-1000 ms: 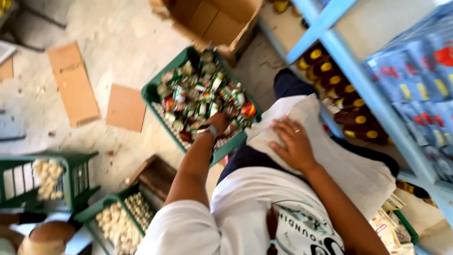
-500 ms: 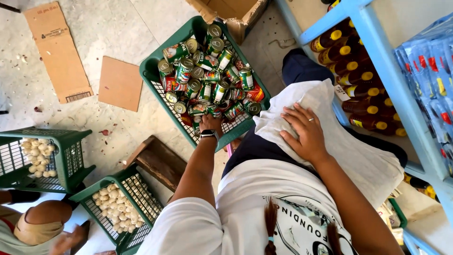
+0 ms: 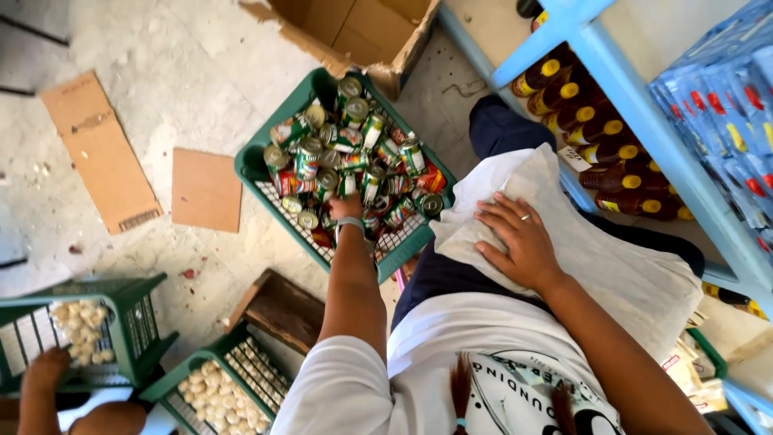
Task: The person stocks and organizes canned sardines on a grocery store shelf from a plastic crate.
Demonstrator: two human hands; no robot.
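Left hand (image 3: pixel 346 208) among cans (image 3: pixel 354 157) in green crate (image 3: pixel 256 165), grip unclear; right hand (image 3: pixel 515 240) flat on cloth (image 3: pixel 612 266).

Cans (image 3: pixel 354 161) in crate (image 3: pixel 256 169) ahead, cardboard box (image 3: pixel 354 32) beyond, shelf of bottles (image 3: pixel 596 121) right, cloth (image 3: pixel 612 258) on lap.

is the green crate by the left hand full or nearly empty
Roughly half full. Cans are heaped across the far part of the green crate, while bare mesh floor shows along its near edge, by the left hand.
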